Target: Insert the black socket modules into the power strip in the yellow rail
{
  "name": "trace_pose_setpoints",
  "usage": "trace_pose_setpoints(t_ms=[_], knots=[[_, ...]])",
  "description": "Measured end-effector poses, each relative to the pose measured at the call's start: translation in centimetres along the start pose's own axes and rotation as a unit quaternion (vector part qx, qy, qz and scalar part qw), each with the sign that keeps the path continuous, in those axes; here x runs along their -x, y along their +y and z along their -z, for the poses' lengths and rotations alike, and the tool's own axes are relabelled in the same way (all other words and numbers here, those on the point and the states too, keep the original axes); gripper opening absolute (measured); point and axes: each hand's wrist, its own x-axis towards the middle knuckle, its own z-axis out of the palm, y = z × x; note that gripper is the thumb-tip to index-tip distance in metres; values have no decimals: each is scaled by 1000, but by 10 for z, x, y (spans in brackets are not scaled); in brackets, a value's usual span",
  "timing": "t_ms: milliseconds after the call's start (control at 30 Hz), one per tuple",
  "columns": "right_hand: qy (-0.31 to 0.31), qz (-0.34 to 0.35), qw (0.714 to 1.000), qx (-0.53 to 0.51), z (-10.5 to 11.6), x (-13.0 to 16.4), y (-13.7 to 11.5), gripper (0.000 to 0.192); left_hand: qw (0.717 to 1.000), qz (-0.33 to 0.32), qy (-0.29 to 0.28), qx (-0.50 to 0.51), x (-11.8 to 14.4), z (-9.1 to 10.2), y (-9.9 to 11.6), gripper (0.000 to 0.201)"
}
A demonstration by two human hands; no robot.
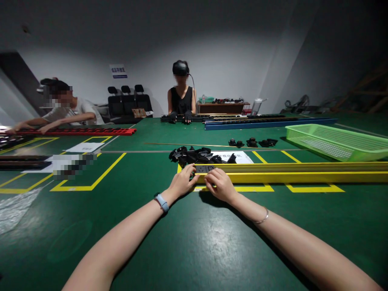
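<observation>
Green worktop (194, 250): left hand (182, 184) and right hand (220, 185), fingers curled, pressing a black socket module (204, 169) into yellow rail (303, 173) end.

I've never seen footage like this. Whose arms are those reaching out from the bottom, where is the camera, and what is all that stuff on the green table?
There is one picture, taken by a camera worn on a person's head, so the two bare arms are that person's own. The left hand and right hand rest on the near end of a long yellow rail, at a small black part set in it. Behind lies a pile of black parts, with a green basket to the right. The green table carries yellow tape lines. Two other people work at similar rails farther back.
</observation>
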Motion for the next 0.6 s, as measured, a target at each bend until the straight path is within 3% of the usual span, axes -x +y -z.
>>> trace_pose_setpoints(t_ms=[100, 300, 600], knots=[[2, -21, 1000, 9, 5, 1, 3, 21, 1000, 8, -3, -3, 1, 1, 0, 30], [-78, -2, 997, -10, 21, 16, 10, 46, 1000, -9, -7, 29, 1, 1, -1, 29], [-63, -26, 997, 24, 21, 16, 11, 36, 999, -19, -13, 34, 0, -2, -3, 29]])
